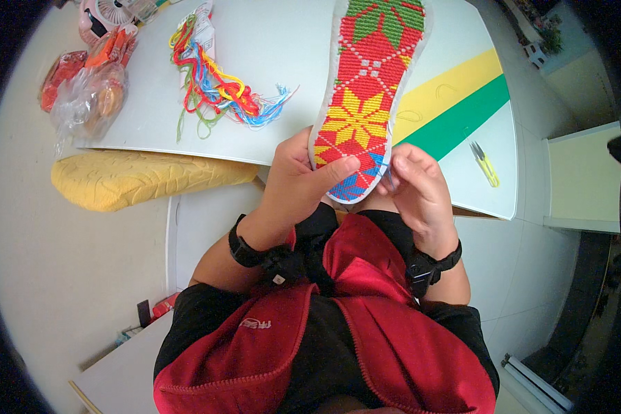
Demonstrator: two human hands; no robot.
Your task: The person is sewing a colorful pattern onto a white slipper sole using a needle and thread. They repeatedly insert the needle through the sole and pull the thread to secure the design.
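An embroidered insole (365,111) with a white edge spans from the table down toward my lap. It bears red, yellow, green and blue cross-stitch flowers. My left hand (308,178) grips its lower left side, thumb pressed on the stitched face and fingers hidden beneath. At the lower right edge, next to the blue stitches, my right hand (419,183) has its thumb and fingers pinched close together. A short blue thread (386,173) runs from the insole to those fingertips. No needle can be made out there.
A tangle of coloured embroidery floss (217,83) lies on the white table (269,31). Yellow-handled thread snips (485,164) rest at right, near a yellow and green strip (450,114). Plastic-bagged food (90,98) and a pink fan (106,18) stand left. A yellow-covered seat (150,178) juts below the table edge.
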